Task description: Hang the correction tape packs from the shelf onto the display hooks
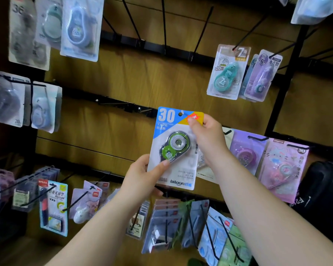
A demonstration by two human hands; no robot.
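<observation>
I hold one correction tape pack (174, 150) up in front of the wooden display wall; its card is blue and white with a big "30" and a green dispenser under the blister. My left hand (142, 175) grips its lower left corner, thumb on the front. My right hand (206, 137) pinches its upper right corner, near the hang hole at the top. Behind the pack a black rail (123, 106) carries bare hooks, and more bare hooks (161, 22) stick out from the rail above.
Other packs hang all around: blue ones at upper left (79, 27), grey-blue ones at left (23, 100), a teal and a purple one at upper right (229, 73), pink ones at right (281, 166), and several at the bottom (190, 227). A black bag (323, 189) sits at far right.
</observation>
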